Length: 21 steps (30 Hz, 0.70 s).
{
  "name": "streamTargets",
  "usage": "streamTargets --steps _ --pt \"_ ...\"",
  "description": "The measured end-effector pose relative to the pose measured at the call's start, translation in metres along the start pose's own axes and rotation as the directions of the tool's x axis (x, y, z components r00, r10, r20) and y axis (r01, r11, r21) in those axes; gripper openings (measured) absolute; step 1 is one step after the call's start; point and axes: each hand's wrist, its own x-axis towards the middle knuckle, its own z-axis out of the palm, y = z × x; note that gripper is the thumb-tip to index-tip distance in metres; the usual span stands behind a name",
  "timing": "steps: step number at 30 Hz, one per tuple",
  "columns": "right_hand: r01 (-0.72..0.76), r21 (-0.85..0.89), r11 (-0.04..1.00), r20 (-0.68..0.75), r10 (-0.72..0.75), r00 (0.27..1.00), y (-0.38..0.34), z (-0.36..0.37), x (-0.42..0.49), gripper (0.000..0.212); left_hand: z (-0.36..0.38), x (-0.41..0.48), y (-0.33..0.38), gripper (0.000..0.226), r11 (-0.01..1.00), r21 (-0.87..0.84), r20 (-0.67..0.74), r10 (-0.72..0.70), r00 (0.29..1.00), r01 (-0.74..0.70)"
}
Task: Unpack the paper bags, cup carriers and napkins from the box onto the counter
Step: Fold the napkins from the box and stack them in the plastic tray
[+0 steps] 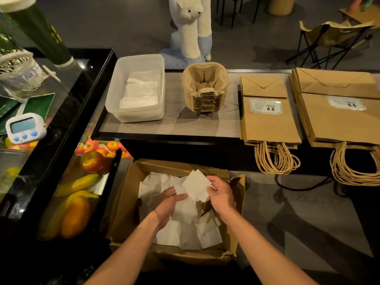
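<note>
An open cardboard box (127, 194) stands below the counter edge with loose white napkins (189, 233) inside. Both hands are in the box. My left hand (167, 206) cups a bunch of napkins from below and my right hand (221, 194) grips the same bunch (195, 185) from the right. On the counter (174, 124) stand a clear plastic tub (115, 95) holding white napkins, a stack of brown pulp cup carriers (205, 89), a small stack of brown paper bags (267, 122) and a larger stack of bags (337, 120).
A glass display case (61, 112) with fruit stands on the left, a white digital timer (25, 128) on top of it. A plush alpaca (191, 27) and a folding chair (333, 38) stand beyond the counter. The bags' rope handles hang over the counter edge.
</note>
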Motion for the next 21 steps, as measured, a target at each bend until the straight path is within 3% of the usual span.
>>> streamTargets --steps 2,4,5,7,8,10,13,15,18,21 --pt "-0.025 -0.005 1.0 -0.059 0.024 0.998 0.0 0.0 0.0 0.034 -0.006 0.003 -0.004 0.025 0.997 -0.081 -0.057 -0.009 0.998 0.005" --pt "-0.12 0.114 0.986 -0.084 0.13 0.988 -0.002 0.003 -0.001 0.031 -0.009 0.001 -0.004 0.029 0.99 -0.143 -0.092 -0.009 0.996 -0.005" --pt "-0.211 0.258 0.943 -0.066 0.235 0.97 -0.004 0.006 -0.001 0.03 -0.009 0.001 -0.004 0.029 0.986 -0.166 -0.101 -0.014 0.995 -0.003" --pt "-0.398 0.537 0.744 0.091 0.417 0.904 -0.006 0.013 -0.003 0.027 -0.01 0.001 -0.003 0.028 0.985 -0.173 -0.101 -0.006 0.995 -0.012" --pt "-0.441 0.585 0.681 0.151 0.442 0.884 -0.005 0.017 -0.004 0.022 -0.008 0.0 -0.002 0.027 0.987 -0.163 -0.09 0.001 0.996 -0.015" --pt "-0.454 0.54 0.709 0.177 0.432 0.885 -0.004 0.023 -0.01 0.015 -0.004 -0.004 -0.001 0.027 0.991 -0.136 -0.055 0.002 0.998 -0.009" --pt "-0.418 0.373 0.828 0.097 0.413 0.905 -0.004 0.024 -0.016 0.021 -0.002 -0.006 -0.004 0.028 0.995 -0.102 -0.027 -0.01 1.0 0.007" --pt "-0.387 0.392 0.835 0.059 0.396 0.916 0.0 0.022 -0.016 0.019 -0.004 -0.006 -0.007 0.029 0.995 -0.097 -0.034 -0.017 0.999 0.013" --pt "-0.38 0.619 0.688 0.127 0.391 0.912 0.0 0.018 -0.016 0.02 -0.006 -0.006 -0.009 0.026 0.997 -0.08 -0.049 -0.013 0.999 0.009" --pt "-0.459 0.654 0.601 0.274 0.377 0.885 -0.005 0.018 -0.011 0.025 -0.002 -0.01 -0.007 0.024 1.0 0.024 -0.011 -0.002 1.0 0.003"
